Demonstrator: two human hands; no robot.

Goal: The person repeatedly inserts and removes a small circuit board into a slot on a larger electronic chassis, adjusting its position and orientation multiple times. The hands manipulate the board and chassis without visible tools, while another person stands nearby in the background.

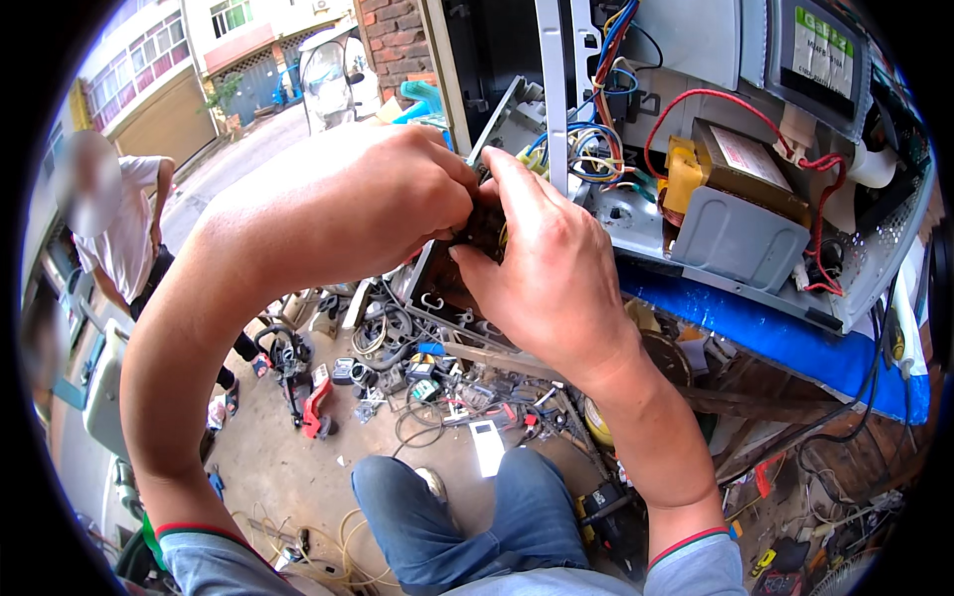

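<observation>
An opened microwave oven (621,223) stands at the right, its inner parts bare. At its front left edge both my hands meet over a dark brown part (484,226) that looks like a circuit board. My left hand (417,189) reaches across with fingers curled closed at that part; what its fingertips grip is hidden. My right hand (547,253) holds the part's other side between thumb and fingers. A pale panel (507,111) lies just beyond my fingertips. Blue, red and yellow wires (599,149) hang beside my right hand.
Inside the oven sits a transformer (750,164) with a yellow coil and red leads. A blue cover (765,338) lies beneath the oven. Cables, tools and loose parts litter the floor (318,447). A person (124,209) stands at the left, near the street.
</observation>
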